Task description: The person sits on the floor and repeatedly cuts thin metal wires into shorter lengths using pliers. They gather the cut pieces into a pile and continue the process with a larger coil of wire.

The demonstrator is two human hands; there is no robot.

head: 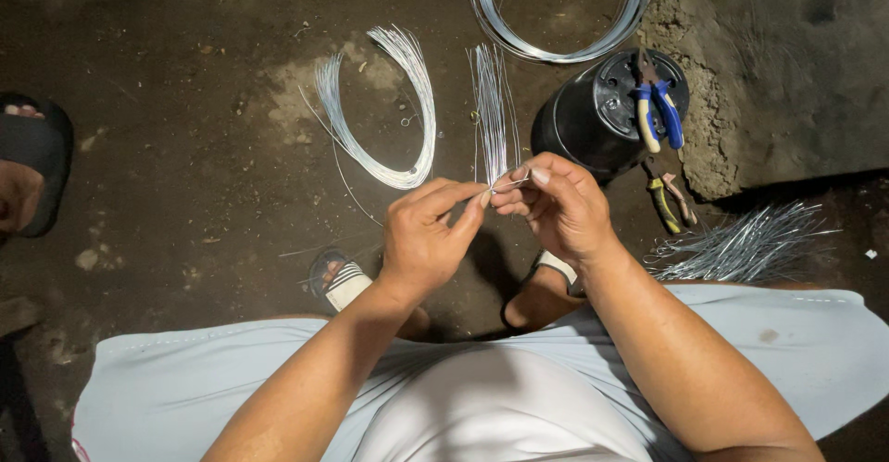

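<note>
At far left of the frame, another person's sandalled foot (32,161) rests on the dirt floor (185,147). Left of centre, a curved bundle of cut wire (389,119) lies loose. At centre, the left hand (421,240) and right hand (556,205) meet, fingertips of both clamped on a short wire piece (510,183) lying roughly level between them. Upper right, blue-handled pliers (656,106) sit atop a black pot (597,119).
</note>
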